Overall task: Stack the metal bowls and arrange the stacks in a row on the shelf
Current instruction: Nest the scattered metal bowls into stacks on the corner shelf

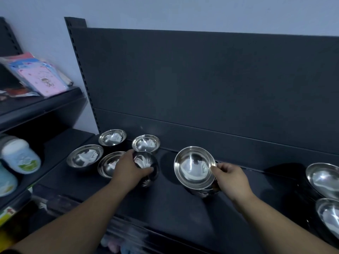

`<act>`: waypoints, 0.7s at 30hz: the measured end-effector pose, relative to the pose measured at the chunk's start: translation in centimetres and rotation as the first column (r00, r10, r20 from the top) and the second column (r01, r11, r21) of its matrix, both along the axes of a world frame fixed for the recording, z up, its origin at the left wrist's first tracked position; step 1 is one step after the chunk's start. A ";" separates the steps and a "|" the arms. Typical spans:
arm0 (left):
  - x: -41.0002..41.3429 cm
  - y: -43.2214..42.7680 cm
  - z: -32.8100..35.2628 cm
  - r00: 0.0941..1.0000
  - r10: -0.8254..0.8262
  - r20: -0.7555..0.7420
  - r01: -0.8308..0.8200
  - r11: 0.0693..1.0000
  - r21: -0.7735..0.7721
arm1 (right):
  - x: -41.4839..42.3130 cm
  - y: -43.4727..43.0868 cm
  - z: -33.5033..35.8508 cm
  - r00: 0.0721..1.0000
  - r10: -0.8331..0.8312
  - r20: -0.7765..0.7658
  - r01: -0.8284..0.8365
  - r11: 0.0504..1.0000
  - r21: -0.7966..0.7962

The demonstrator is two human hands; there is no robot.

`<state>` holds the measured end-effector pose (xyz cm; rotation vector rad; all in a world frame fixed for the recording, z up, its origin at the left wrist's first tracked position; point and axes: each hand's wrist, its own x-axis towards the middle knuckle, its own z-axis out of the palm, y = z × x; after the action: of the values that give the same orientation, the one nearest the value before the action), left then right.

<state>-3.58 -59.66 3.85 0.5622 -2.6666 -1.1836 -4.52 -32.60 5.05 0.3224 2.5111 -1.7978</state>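
Several shiny metal bowls sit on a dark shelf (176, 204). My left hand (128, 171) grips a small bowl (146, 164) tilted on its side at the shelf's left middle. To its right, my right hand (231, 180) holds the rim of the top bowl (192, 167), which is tilted toward me over a low stack of bowls (203, 193). Loose single bowls stand at the left: one far left (84, 157), one at the back (112, 137), one behind my left hand (146, 143), and one partly hidden under my left wrist (108, 165).
Two more bowls or stacks show at the right edge (323, 177) (329, 215). The shelf's dark back panel (201, 88) rises behind. A neighbouring shelf on the left carries pink packets (42, 77) and white-capped jars (21, 156).
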 end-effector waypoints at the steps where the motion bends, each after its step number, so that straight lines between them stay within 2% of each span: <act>1: -0.1 0.5 -0.1 1.000 -0.028 -0.015 0.028 0.999 0.027 | 0.0 0.2 -0.1 1.000 -0.005 -0.001 0.005 1.000 0.001; 7: -0.2 2.9 0.3 0.992 -0.080 -0.098 0.095 0.982 0.165 | -0.6 1.5 0.1 0.997 -0.077 -0.013 0.077 0.997 0.008; 11: 0.2 4.9 1.9 0.963 -0.131 -0.236 0.181 0.962 0.205 | -1.3 3.1 0.6 0.993 -0.115 -0.031 0.118 0.987 0.110; 14: 0.7 6.3 3.0 0.912 -0.230 -0.339 0.278 0.955 0.099 | -1.7 3.5 0.6 0.995 -0.096 0.016 0.092 0.982 0.163; 16: 1.0 7.4 3.1 0.864 -0.340 -0.370 0.356 0.934 -0.025 | -1.8 3.4 0.4 0.995 -0.088 0.052 0.077 0.980 0.182; 21: 0.5 9.3 2.1 0.753 -0.577 -0.316 0.506 0.815 -0.281 | -1.8 3.1 -0.6 0.987 -0.080 0.137 0.069 0.994 0.083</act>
<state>-3.05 -50.34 5.90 -0.4861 -2.5947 -1.0071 -6.29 -29.53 4.45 0.5326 2.5069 -1.6403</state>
